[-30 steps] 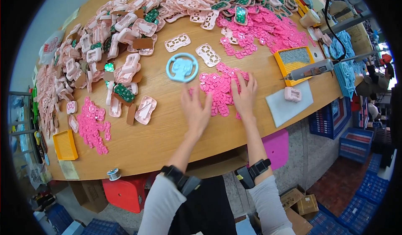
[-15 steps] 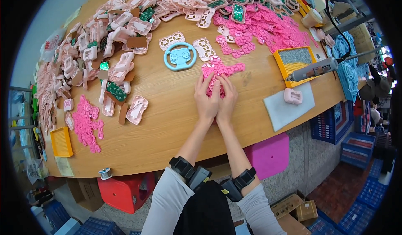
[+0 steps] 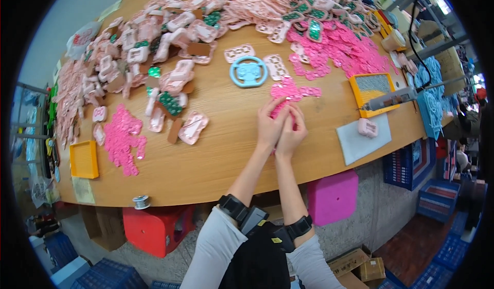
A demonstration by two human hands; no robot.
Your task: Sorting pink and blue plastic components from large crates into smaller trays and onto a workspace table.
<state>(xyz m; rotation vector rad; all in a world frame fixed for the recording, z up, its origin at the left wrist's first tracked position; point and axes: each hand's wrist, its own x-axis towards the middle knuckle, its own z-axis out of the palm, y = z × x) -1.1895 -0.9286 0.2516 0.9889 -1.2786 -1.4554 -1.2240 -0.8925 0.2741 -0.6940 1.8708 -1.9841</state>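
My left hand (image 3: 270,125) and right hand (image 3: 291,133) are pressed together at the middle of the wooden table. The left fingers close on small pink plastic pieces (image 3: 278,110). The right fingers curl in beside them, and what they hold is hidden. Just beyond my fingertips lies a small heap of flat pink pieces (image 3: 286,89), trailing off to the right. Behind it are a light blue toy steering wheel (image 3: 248,83) and two pale pink frames with cut-out holes, one of them a frame (image 3: 276,67) right by the heap.
Pale pink shells (image 3: 136,55) with green circuit boards pile up at the far left. Pink pieces (image 3: 355,49) spread at the far right, near a yellow tray (image 3: 355,90) and a soldering iron (image 3: 389,99). A pale pad (image 3: 355,150) bears one pink casing (image 3: 367,128). A solder spool (image 3: 141,202) stands at the front edge.
My hands have drawn back from the small pink heap. Their fingers, stretched over it before, are now curled in. The whole view has shifted, with the table things appearing further right.
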